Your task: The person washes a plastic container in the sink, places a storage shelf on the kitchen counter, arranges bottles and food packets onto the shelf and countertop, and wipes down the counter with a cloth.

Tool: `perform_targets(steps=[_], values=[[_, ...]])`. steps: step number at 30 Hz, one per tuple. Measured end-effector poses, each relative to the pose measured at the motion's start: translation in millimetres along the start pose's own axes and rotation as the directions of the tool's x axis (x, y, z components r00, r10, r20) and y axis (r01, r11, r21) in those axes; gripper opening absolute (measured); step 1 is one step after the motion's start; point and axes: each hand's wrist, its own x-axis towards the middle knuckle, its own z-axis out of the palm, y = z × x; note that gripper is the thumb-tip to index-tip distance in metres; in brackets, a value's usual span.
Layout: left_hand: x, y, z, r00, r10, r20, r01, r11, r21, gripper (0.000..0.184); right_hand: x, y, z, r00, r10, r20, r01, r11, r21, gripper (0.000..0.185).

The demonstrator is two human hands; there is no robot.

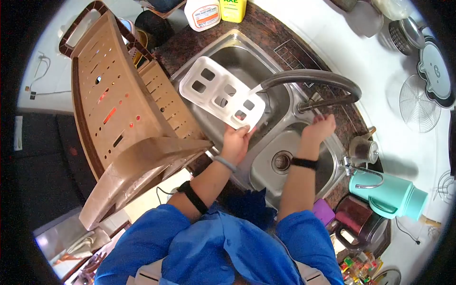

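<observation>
My left hand grips the near end of a white plastic rack with square holes, its thumb on the rim. The rack is tilted over the large sink basin. Above the rack hangs the tip of the curved grey faucet; a pale streak shows there, and I cannot tell if it is water. My right hand is beside the faucet base, over the back rim of the small basin. Its fingers are loosely bent and apart, with nothing visible in them.
A large brown perforated plastic rack stands at the left. Cleaner bottles, one white and one yellow, are behind the sink. On the right are a mint-green jug, a dark red kettle and a small tap.
</observation>
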Motion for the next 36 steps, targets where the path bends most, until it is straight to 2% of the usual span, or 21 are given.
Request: perform_targets(steps=[3, 4, 5, 6, 7, 8, 10, 11, 12, 14, 18, 20, 21, 22, 23, 24, 28, 31, 34, 35, 36], values=[[8, -3, 2, 0.999, 0.018, -0.034, -0.019, 0.999, -0.048, 0.046, -36, 49, -21, 0.912, 0.036, 0.409, 0.045, 0.981, -0.188, 0.020], [10, -4, 1, 0.997, 0.048, -0.060, -0.053, 0.995, -0.079, 0.045, -64, 64, -13, 0.788, 0.071, 0.612, 0.116, 0.958, -0.260, 0.021], [9, -3, 2, 0.997, 0.046, -0.059, -0.050, 0.996, -0.071, 0.045, -61, 87, -5, 0.565, 0.213, 0.797, 0.305, 0.844, -0.441, 0.027], [7, -1, 8, 0.989, 0.121, -0.089, -0.125, 0.991, -0.039, 0.045, -52, 111, 10, 0.314, 0.406, 0.858, 0.527, 0.677, -0.513, 0.033], [8, 1, 14, 0.973, 0.200, -0.114, -0.202, 0.979, -0.007, 0.044, -49, 124, 31, 0.272, 0.576, 0.771, 0.650, 0.480, -0.589, 0.037], [10, 3, 17, 0.972, 0.208, -0.108, -0.209, 0.978, -0.002, 0.044, -50, 135, 49, 0.253, 0.723, 0.643, 0.758, 0.265, -0.596, 0.041], [8, 7, 20, 0.970, 0.191, -0.151, -0.186, 0.981, 0.050, 0.048, -74, 121, 51, 0.390, 0.745, 0.542, 0.668, 0.176, -0.723, 0.040], [6, 8, 24, 0.964, 0.213, -0.162, -0.212, 0.977, 0.023, 0.048, -57, 168, 43, 0.386, 0.829, 0.405, 0.633, 0.081, -0.770, 0.038], [8, 11, 22, 0.962, 0.224, -0.159, -0.222, 0.975, 0.028, 0.048, -66, 183, 19, 0.416, 0.695, 0.587, 0.867, -0.108, -0.487, 0.037], [10, 12, 19, 0.949, 0.219, -0.228, -0.211, 0.976, 0.062, 0.046, -75, 191, 21, 0.513, 0.590, 0.624, 0.850, -0.247, -0.465, 0.035], [11, 20, 23, 0.928, 0.295, -0.229, -0.274, 0.954, 0.119, 0.046, -55, 212, 31, 0.460, 0.693, 0.555, 0.874, -0.243, -0.422, 0.031], [13, 17, 20, 0.912, 0.302, -0.276, -0.285, 0.953, 0.100, 0.046, -66, 157, 51, 0.403, 0.719, 0.567, 0.855, -0.074, -0.513, 0.035], [15, 17, 22, 0.912, 0.302, -0.276, -0.287, 0.953, 0.096, 0.047, -63, 145, 45, 0.449, 0.549, 0.705, 0.792, 0.122, -0.599, 0.029], [19, 16, 24, 0.913, 0.304, -0.271, -0.289, 0.953, 0.093, 0.047, -68, 121, 45, 0.451, 0.543, 0.708, 0.797, 0.112, -0.593, 0.029], [19, 13, 24, 0.917, 0.292, -0.272, -0.281, 0.956, 0.082, 0.047, -79, 87, 42, 0.468, 0.577, 0.670, 0.364, 0.565, -0.741, 0.025], [19, 11, 22, 0.926, 0.278, -0.255, -0.259, 0.960, 0.107, 0.047, -87, 63, 40, 0.458, 0.615, 0.642, -0.228, 0.779, -0.584, 0.021], [6, 10, 27, 0.974, 0.178, -0.142, -0.160, 0.979, 0.128, 0.042, -98, 41, 46, 0.432, 0.548, 0.716, -0.198, 0.832, -0.518, 0.016], [-6, 15, 27, 0.986, 0.120, -0.118, -0.103, 0.984, 0.143, 0.038, -85, 60, 47, 0.391, 0.510, 0.766, 0.037, 0.823, -0.566, 0.020], [-16, 31, 28, 0.993, 0.088, -0.083, -0.075, 0.986, 0.152, 0.036, -69, 42, 42, 0.509, 0.474, 0.719, 0.146, 0.775, -0.614, 0.021], [-21, 32, 33, 0.993, 0.114, -0.032, -0.108, 0.981, 0.159, 0.036, -52, 52, 37, 0.527, 0.450, 0.721, 0.287, 0.704, -0.650, 0.027], [-24, 32, 33, 0.992, 0.121, -0.032, -0.114, 0.980, 0.161, 0.036, -47, 52, 32, 0.522, 0.450, 0.725, 0.287, 0.707, -0.646, 0.027]])
